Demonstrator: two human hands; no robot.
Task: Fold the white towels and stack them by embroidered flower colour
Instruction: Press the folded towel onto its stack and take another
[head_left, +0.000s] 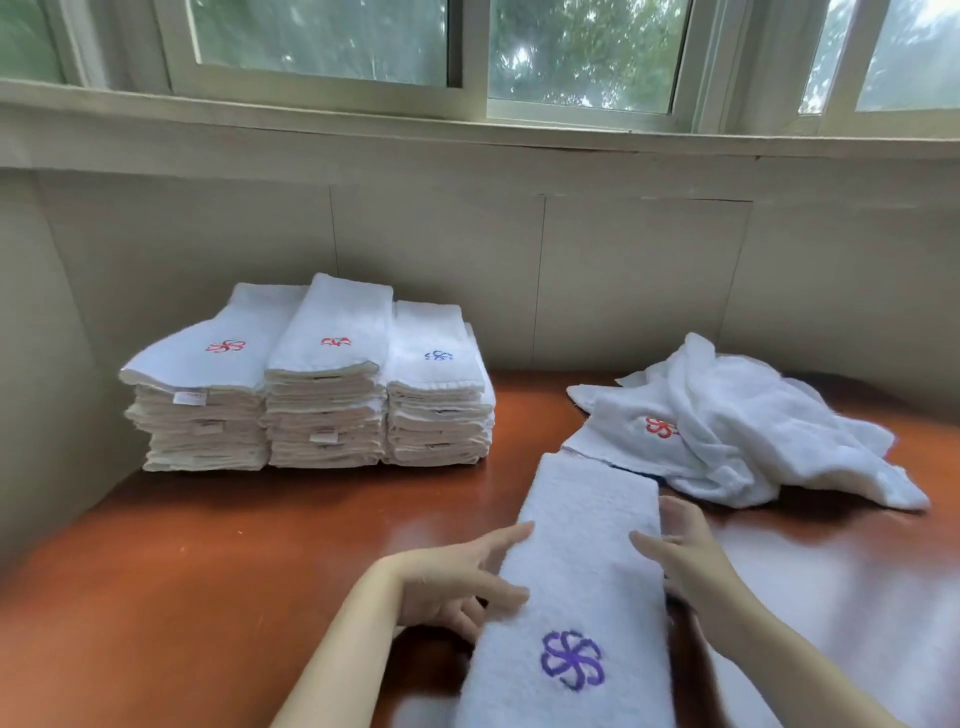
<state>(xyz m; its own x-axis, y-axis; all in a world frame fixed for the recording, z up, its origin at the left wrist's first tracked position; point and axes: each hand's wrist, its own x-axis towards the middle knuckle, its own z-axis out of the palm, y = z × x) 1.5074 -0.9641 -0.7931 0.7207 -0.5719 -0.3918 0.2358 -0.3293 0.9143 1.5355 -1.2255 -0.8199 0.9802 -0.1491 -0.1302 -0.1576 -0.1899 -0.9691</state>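
A person is holding a long folded white terry towel (582, 540) by its two long edges on a glossy reddish-brown wooden table (260, 545). The left hand (447, 582) is gripping the towel's left edge, one digit lying flat on the cloth and the lower fingers curling in at the edge. The right hand (691, 561) is grasping the right edge, its thumb resting on top and its fingers running down the side. The towel is lying lengthwise away from the person at the near middle of the table, with a purple embroidered flower (571, 660) facing up near its closer end.

Three stacks of folded white towels are standing side by side at the far left of the table, close to the pale panelled wall (441, 234). The left stack (202, 415) and the middle stack (324, 405) are each showing a red flower on top. The right stack (439, 415) is showing a blue-purple one.

At the far right, a loose heap of unfolded white towels (769, 426) is lying rumpled, just beyond the folded towel's far end, with a red embroidered flower (660, 427) showing on one of them. A sliding window (332, 47) with green foliage behind it is running above the wall.
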